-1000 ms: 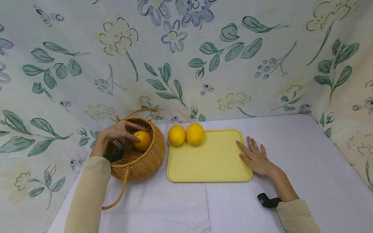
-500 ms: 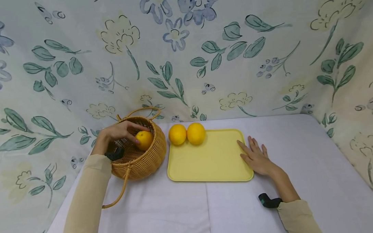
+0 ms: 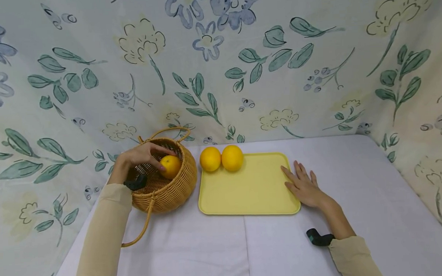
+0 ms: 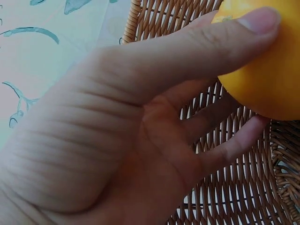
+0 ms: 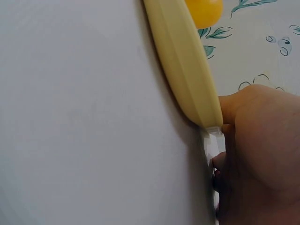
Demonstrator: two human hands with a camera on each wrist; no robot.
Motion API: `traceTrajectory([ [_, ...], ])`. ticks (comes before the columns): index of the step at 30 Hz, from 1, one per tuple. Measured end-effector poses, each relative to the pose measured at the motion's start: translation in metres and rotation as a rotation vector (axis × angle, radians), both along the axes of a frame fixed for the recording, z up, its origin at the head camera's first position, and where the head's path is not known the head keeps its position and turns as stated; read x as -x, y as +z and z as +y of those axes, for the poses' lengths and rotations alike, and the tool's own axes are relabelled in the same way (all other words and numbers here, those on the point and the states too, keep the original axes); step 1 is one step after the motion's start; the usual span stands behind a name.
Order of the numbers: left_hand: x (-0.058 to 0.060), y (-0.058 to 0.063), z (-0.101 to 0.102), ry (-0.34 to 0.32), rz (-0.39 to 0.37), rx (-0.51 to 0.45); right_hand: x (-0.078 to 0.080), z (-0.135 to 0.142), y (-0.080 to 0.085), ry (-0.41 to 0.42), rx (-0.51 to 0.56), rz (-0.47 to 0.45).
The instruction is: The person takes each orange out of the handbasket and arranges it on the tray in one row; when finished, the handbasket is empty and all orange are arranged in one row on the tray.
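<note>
My left hand reaches into a wicker basket on the left and holds an orange there. In the left wrist view the thumb lies over the orange, with fingers on its other side; part of the fruit is out of frame. My right hand rests with spread fingers at the right edge of a yellow tray, touching its rim. In the right wrist view the hand is beside the tray's side wall.
Two more oranges, a left one and a right one, sit side by side at the tray's back left corner. One basket handle droops onto the white tablecloth. A floral cloth hangs behind.
</note>
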State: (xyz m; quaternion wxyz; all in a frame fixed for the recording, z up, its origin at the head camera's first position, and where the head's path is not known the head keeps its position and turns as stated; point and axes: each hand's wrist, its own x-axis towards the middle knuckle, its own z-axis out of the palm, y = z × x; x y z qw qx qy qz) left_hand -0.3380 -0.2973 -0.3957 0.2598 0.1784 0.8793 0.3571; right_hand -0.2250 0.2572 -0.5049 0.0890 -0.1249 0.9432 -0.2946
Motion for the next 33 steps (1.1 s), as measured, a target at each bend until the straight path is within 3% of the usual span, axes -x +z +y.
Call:
traceTrajectory([
  [9, -0.0005, -0.0003, 0.0009, -0.022, -0.116, -0.034, 0.0002, 0.0002, -0.0015, -0.006, -0.004, -0.003],
  [16, 0.0013, -0.0011, 0.0009, -0.019, -0.080, -0.032, -0.0001, 0.0005, -0.0004, -0.005, -0.003, 0.004],
  [26, 0.0025, -0.0015, 0.0025, -0.018, -0.132, -0.023, -0.0008, 0.0011, -0.0005, -0.005, -0.005, 0.005],
  [33, 0.0008, -0.0011, 0.0018, -0.023, -0.107, 0.018, -0.0013, -0.0006, 0.0022, -0.008, -0.007, -0.004],
])
